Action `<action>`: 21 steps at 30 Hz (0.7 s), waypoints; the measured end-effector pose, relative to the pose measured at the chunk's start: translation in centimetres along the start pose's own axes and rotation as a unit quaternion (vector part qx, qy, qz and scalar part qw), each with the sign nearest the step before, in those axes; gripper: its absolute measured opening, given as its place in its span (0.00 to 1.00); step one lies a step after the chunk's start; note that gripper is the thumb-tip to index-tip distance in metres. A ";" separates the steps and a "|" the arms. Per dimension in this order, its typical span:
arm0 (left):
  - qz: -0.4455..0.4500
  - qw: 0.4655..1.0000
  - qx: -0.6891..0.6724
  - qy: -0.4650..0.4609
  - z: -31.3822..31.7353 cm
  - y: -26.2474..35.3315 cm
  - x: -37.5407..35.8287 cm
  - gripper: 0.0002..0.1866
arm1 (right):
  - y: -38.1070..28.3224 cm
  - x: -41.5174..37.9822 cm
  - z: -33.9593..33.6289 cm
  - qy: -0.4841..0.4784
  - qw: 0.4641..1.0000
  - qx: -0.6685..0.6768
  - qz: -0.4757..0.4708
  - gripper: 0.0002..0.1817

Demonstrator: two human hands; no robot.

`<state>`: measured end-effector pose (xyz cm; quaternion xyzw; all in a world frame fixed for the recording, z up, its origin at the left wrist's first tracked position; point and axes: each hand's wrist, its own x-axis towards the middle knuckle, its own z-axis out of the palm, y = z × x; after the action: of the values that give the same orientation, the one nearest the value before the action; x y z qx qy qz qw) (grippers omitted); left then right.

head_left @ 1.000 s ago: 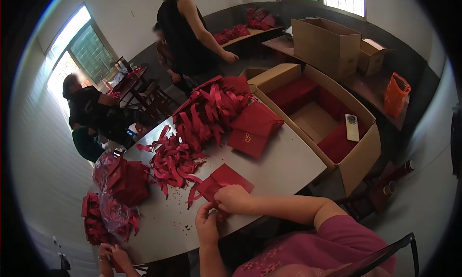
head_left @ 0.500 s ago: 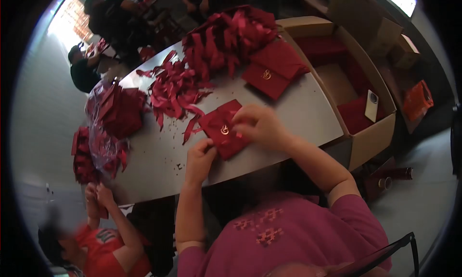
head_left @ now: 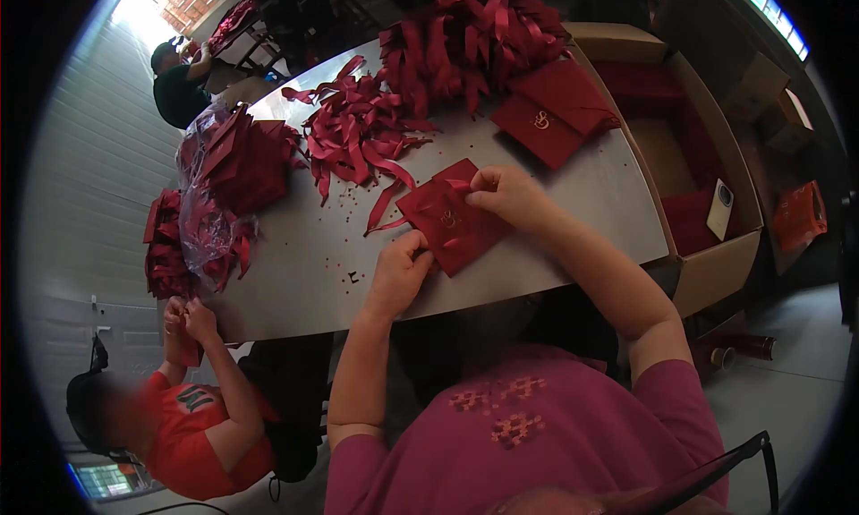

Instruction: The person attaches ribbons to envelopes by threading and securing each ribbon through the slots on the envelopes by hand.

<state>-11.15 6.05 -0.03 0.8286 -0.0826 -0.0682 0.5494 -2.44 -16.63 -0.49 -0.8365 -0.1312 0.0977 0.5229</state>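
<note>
A small dark red bag [head_left: 455, 233] with a gold emblem lies on the grey table in front of me. My left hand [head_left: 402, 269] pinches its lower left edge between thumb and fingers. At its upper right, my right hand [head_left: 506, 195] is closed on a red ribbon that crosses the bag. Loose red ribbons [head_left: 349, 139] are heaped behind the bag, with one strand reaching its left side. Further right, flat red bags [head_left: 548, 112] with the same emblem lie stacked.
An open cardboard box [head_left: 667, 41] with red bags and a phone [head_left: 719, 209] stands at right. More red bags [head_left: 246, 164] and clear plastic lie at left. A person in red [head_left: 210, 425] works at the lower left; another person [head_left: 179, 84] is further back.
My right hand has gone from a blurred position over the bag's front to its upper right edge, fingers now pinched on the ribbon. The whole view has shifted slightly.
</note>
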 end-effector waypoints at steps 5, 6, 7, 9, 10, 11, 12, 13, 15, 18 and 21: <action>0.043 0.998 0.053 0.002 -0.3 -0.4 0.1 0.04 | -1.9 0.8 0.2 -0.159 0.829 0.521 0.122 0.06; 0.079 0.993 0.087 0.004 -0.2 -0.4 0.3 0.03 | -1.4 1.1 0.7 -0.164 0.829 0.520 0.122 0.06; 0.113 0.986 0.120 0.004 -0.2 -0.4 0.3 0.03 | -0.4 1.4 1.4 -0.157 0.814 0.550 0.107 0.09; 0.110 0.984 0.142 -0.004 -0.4 0.0 0.5 0.04 | 0.9 1.8 1.8 -0.152 0.795 0.579 0.096 0.12; 0.109 0.980 0.164 -0.014 -0.5 0.2 0.4 0.05 | 1.3 1.9 1.7 -0.158 0.779 0.601 0.084 0.15; 0.103 0.981 0.162 -0.014 -0.7 0.2 0.4 0.05 | 1.7 1.9 1.7 -0.162 0.763 0.622 0.073 0.18; 0.097 0.981 0.167 -0.018 -0.9 0.2 0.3 0.04 | 1.8 1.7 1.7 -0.165 0.761 0.622 0.079 0.18; 0.091 0.981 0.173 -0.023 -1.1 0.1 0.2 0.04 | 1.9 1.7 1.5 -0.188 0.754 0.626 0.063 0.21; 0.077 0.980 0.182 -0.009 -1.9 -0.7 -0.3 0.04 | 1.8 1.5 1.4 -0.212 0.745 0.630 0.051 0.24; 0.052 0.978 0.201 0.019 -3.8 -1.1 -1.0 0.04 | 1.2 1.4 1.7 -0.184 0.755 0.627 0.056 0.26; 0.100 0.963 0.239 0.073 -4.8 -1.0 -0.8 0.04 | 0.8 1.3 1.7 -0.182 0.781 0.595 0.059 0.25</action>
<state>-10.85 10.93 0.90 0.9261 -0.1382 0.0695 0.3441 -1.67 -15.06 -1.95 -0.3318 -0.0903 0.3370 0.8764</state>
